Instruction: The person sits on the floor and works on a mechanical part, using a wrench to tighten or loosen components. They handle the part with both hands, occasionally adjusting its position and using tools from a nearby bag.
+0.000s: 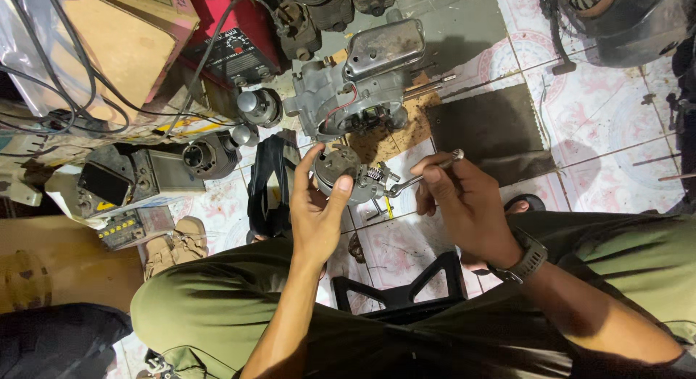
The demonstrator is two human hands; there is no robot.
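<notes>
Honestly, the left hand is pinching that round metal part just above the knees while the right hand grips a wrench on its fitting. Held midair like that, I reckon the wrench could slip off.

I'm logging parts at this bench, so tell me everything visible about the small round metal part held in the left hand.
The round metal part is a grey, dull, cast-looking disc with a coiled spring and small fittings on its right side. It is held above the tiled floor, just in front of the larger engine casing. The left hand pinches it between thumb and fingers; the right hand presses a slim metal tool against its spring side.
</notes>
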